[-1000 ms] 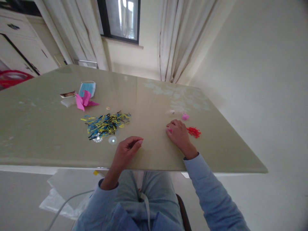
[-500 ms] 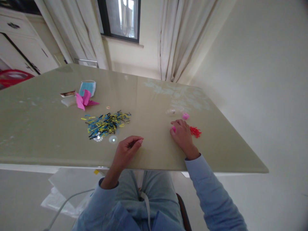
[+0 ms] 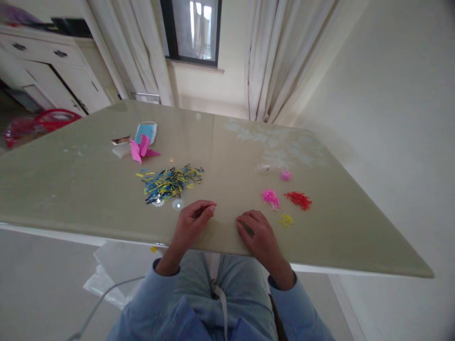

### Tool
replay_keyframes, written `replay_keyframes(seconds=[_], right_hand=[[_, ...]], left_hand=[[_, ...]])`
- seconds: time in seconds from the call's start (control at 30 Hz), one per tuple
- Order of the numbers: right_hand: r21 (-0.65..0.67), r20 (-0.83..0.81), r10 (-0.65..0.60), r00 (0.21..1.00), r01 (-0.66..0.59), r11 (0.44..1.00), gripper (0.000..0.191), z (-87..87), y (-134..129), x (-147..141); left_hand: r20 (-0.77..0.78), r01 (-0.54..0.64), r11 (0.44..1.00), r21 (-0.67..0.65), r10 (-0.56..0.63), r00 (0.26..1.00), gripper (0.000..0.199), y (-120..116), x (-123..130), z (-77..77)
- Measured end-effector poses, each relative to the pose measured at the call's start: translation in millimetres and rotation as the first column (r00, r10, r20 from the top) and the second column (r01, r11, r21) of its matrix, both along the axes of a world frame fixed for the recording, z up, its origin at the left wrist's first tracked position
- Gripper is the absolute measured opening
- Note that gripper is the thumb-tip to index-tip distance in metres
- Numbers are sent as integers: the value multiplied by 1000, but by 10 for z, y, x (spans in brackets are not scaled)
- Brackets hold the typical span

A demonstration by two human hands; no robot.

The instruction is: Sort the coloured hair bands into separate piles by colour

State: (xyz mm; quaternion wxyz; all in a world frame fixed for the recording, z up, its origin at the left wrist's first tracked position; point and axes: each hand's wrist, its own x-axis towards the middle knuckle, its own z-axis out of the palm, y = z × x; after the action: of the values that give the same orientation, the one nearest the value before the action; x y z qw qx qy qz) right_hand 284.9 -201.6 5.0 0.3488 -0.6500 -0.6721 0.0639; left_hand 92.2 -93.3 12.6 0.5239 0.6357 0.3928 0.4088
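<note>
My left hand (image 3: 194, 223) is by the table's front edge, thumb and forefinger pinched; what they hold, if anything, is too small to see. Close to it lies a loose heap of black, blue and yellow rubber bands (image 3: 172, 183). My right hand (image 3: 259, 237) rests just right of the middle, its fingers curled and the tips together; I cannot make out anything in them. To its right are small piles of pink rubber bands (image 3: 271, 199), red rubber bands (image 3: 299, 200) and a few yellow rubber bands (image 3: 286, 219).
A pink roll-shaped piece (image 3: 286, 175) and a clear plastic item (image 3: 268, 167) lie beyond the piles. At the table's (image 3: 231, 156) far left are a blue face mask (image 3: 146, 131), a folded pink paper (image 3: 143, 148) and a small printed packet (image 3: 121, 140).
My right hand has come back from the pink pile toward my left hand, uncovering the pink and yellow piles. My left hand stays pinched. The view has shifted slightly left.
</note>
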Motion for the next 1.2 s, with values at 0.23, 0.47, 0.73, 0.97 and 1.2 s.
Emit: replay_keyframes(seconds=[0.23,0.47,0.73,0.97,1.2], right_hand=[[44,-226,62,972,-53,998,11,-14,-11,142],[62,-217,76,973,-64,996,12,-28,-11,138],[79,-225,64,972,-47,996,12,-22,-7,137],[88,-233,76,970,-57,995,13,1,-15,130],[91,-258,75,963,-53,994,12,16,-15,125]], left_hand=[[-278,-92,962,259,165,946,32,347,-365,116],[-643,-39,904,425,332,690,27,675,-640,240],[-834,182,903,389,261,486,30,774,-349,272],[-899,255,894,368,273,342,32,837,-267,316],[-887,209,896,392,308,344,35,872,-303,310]])
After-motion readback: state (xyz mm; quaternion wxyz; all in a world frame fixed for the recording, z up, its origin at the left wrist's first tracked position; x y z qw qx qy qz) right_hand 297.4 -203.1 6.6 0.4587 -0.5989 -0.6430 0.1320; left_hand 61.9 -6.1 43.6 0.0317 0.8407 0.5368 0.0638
